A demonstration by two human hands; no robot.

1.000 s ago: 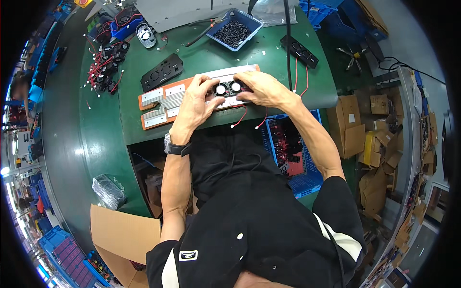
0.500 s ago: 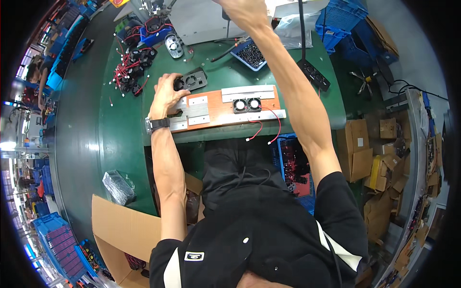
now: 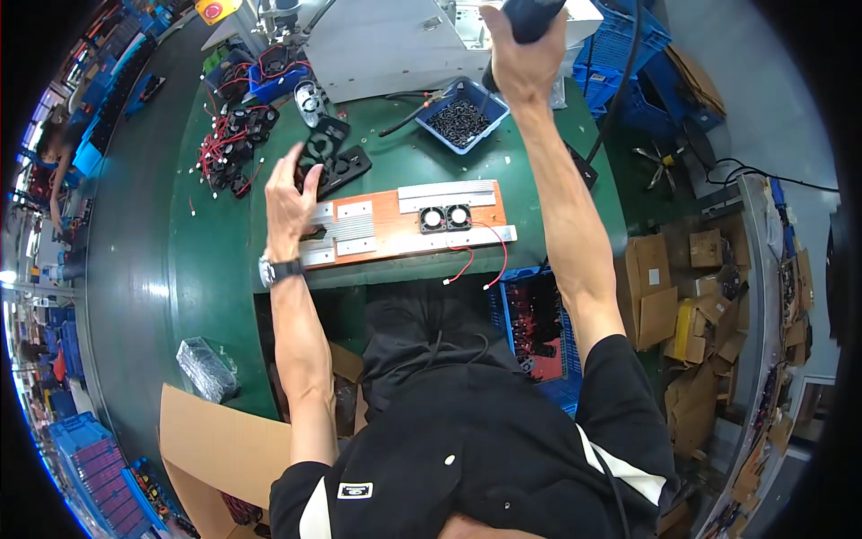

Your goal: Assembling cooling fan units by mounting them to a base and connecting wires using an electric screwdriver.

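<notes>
My left hand [image 3: 292,193] is raised over the left end of the green bench and holds a black double fan frame [image 3: 325,142], tilted up by its edge. Below it lies another black fan frame [image 3: 348,167]. My right hand [image 3: 519,49] is stretched far up and grips the black handle of a hanging power screwdriver [image 3: 532,13]. In front of me lies an orange board [image 3: 395,235] with silver ribbed heat sinks [image 3: 447,190] and two small black fans [image 3: 445,218] whose red wires trail off the bench edge.
A blue tray of dark screws [image 3: 462,121] sits behind the board. A pile of black fans with red wires [image 3: 232,148] lies at far left. A grey machine housing [image 3: 395,40] stands at the back. Blue crate [image 3: 534,323] and cardboard boxes [image 3: 660,296] are on my right.
My left hand has lifted a black fan frame off the bench. My right hand stays raised on the screwdriver handle. The view has shifted slightly.
</notes>
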